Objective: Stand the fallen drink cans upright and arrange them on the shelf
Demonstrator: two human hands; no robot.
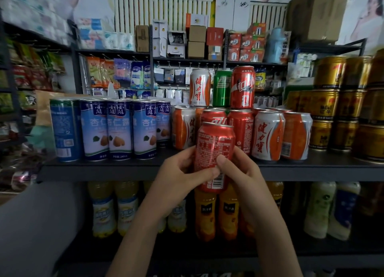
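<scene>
Red cola can [215, 152] held upright in both hands, left hand [182, 172] and right hand [239, 172] wrapped round it, before the shelf [104, 168] edge. Placement pending: needs a free spot among standing cans.

Red can [216, 143] — lower sides hidden by left hand [182, 172], right hand [243, 172].

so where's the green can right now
Head view, just right of centre: the green can stands upright atop the lower row of cans, between a white-and-orange can and a red can.

blue cans [120, 129]: 杏仁露, 240mL | orange-white cans [267, 135]: 健力寶
</scene>
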